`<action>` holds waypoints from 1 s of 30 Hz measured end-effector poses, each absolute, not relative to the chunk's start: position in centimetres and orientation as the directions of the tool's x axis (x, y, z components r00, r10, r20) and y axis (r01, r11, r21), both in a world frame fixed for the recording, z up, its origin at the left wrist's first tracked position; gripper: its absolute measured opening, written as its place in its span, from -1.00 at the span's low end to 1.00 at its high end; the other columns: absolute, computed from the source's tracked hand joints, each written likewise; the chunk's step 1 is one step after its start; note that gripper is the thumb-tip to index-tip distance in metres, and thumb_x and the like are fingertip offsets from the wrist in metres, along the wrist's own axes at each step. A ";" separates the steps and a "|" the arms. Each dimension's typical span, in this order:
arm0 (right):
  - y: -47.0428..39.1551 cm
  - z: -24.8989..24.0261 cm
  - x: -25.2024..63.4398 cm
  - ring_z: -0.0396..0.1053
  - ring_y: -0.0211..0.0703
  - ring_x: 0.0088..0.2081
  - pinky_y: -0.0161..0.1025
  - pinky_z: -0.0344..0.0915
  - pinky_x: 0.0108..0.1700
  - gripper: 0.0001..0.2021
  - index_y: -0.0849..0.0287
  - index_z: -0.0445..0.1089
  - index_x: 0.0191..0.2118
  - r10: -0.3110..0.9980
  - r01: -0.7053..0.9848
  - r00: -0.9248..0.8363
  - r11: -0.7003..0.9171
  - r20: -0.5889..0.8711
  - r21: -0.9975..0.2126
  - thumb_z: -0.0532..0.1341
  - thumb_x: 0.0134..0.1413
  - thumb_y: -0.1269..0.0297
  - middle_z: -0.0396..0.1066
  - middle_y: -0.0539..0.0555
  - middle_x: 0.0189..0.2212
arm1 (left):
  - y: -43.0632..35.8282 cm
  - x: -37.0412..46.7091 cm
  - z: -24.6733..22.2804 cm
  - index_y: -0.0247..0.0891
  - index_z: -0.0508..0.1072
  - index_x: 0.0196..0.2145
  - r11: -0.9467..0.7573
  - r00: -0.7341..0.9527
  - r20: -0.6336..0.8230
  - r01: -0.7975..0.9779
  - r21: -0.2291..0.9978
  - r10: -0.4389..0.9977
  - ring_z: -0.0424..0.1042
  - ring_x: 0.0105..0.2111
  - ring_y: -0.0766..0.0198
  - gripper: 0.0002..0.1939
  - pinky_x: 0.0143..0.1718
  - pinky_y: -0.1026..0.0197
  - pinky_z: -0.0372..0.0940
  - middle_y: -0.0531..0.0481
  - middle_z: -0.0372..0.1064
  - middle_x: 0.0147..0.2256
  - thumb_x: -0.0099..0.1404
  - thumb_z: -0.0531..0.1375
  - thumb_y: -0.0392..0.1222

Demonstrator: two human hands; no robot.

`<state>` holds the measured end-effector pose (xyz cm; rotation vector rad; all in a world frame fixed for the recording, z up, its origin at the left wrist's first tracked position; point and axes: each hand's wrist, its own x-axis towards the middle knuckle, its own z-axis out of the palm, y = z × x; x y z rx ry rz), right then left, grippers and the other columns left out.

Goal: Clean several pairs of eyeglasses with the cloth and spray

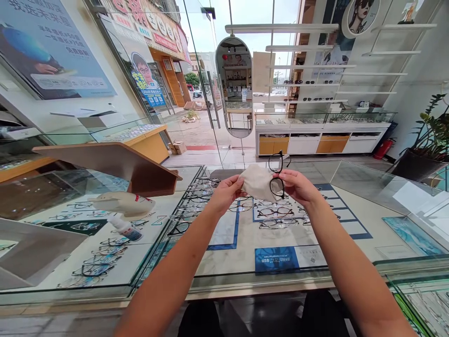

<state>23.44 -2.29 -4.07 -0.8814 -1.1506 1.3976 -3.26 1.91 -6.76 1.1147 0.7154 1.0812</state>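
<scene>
A pair of dark-framed eyeglasses (276, 164) is pinched near its middle by my right hand (297, 185), lenses one above the other. My left hand (228, 191) grips the left edge of a pale beige cloth (257, 181). The cloth spreads between both hands, and its right side lies close behind the lower lens; whether it touches the lens I cannot tell. Both hands are raised over a glass display counter (242, 276). Under the glass, several eyeglasses (275, 212) lie in rows.
A white spray bottle (125, 229) and a beige object with red lettering (122, 204) are on the counter at left, below a brown tilted panel (105, 161). A blue card (277, 259) lies near the front edge. Beyond stand an oval mirror (234, 89) and a potted plant (417, 161).
</scene>
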 end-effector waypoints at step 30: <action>-3.1 -4.9 20.2 0.36 -0.06 -0.17 -0.11 0.21 -0.02 -0.65 0.09 0.68 -0.36 0.931 -0.205 -0.340 0.068 0.136 -0.976 0.60 -0.10 -0.07 0.62 0.08 -0.26 | 0.3 -3.6 -5.0 -0.29 0.64 -0.31 -0.031 0.368 0.112 -0.219 0.975 0.923 0.48 -0.40 0.28 -0.46 -0.33 0.26 0.35 -0.01 0.57 -0.38 -0.07 0.66 0.13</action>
